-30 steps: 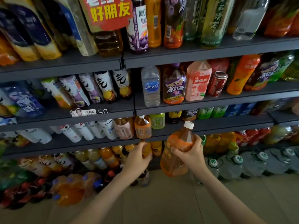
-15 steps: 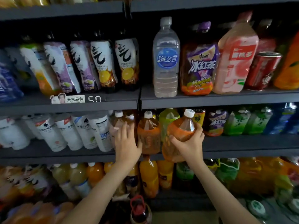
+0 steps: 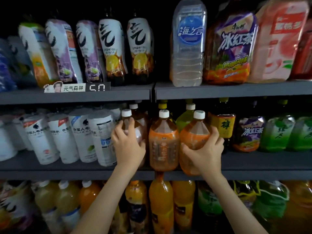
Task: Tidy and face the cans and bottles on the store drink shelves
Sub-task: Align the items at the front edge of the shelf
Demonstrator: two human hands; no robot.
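Our left hand point(image 3: 128, 147) curls its fingers point(image 3: 118, 131) round 1 brown bottle point(image 3: 131, 124); our right hand point(image 3: 206, 153) clasps the orange-labelled bottle point(image 3: 194, 132) at the shelf point(image 3: 261, 166) edge. Between both sets of fingers stands a 3rd bottle point(image 3: 163, 142).

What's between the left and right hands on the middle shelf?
Head view: one white-capped tea bottle standing on the shelf. Left hand grips a brown bottle on one side, right hand an orange bottle on the other.

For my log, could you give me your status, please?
Left hand grips white-capped brown bottle. Right hand grips orange-label bottle at shelf edge. Third bottle stands between them.
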